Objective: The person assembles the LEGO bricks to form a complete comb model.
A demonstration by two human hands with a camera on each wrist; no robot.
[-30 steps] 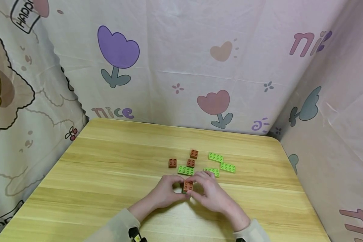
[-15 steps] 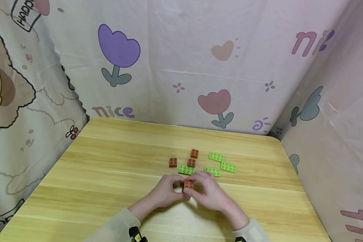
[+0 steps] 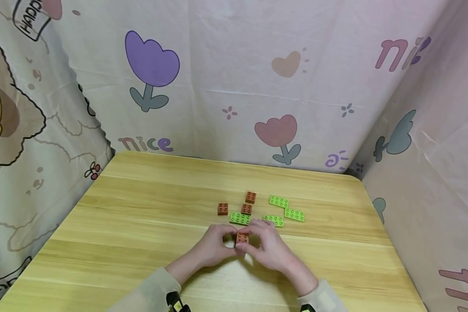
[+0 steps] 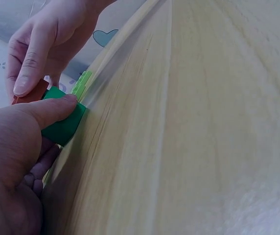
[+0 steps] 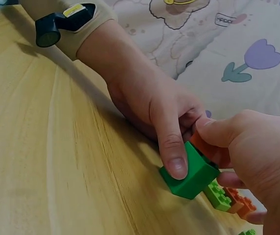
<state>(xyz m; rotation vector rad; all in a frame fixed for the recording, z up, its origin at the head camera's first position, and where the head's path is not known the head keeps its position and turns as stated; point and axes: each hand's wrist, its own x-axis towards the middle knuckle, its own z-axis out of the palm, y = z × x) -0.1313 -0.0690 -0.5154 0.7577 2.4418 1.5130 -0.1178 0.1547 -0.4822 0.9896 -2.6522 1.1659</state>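
Above the table, left hand and right hand pinch joined brown-and-green bricks.

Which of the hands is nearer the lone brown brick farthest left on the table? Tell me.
Left. The left hand lies just below the lone brown brick; the right hand sits farther off, on the other side of the held brown brick.

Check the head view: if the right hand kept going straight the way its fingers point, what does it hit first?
Likely the light green plate just beyond the held brown brick. The right hand points up-left, away from the person, toward it; the loose brown brick lies behind. Depth is unclear, so this is a judgement.
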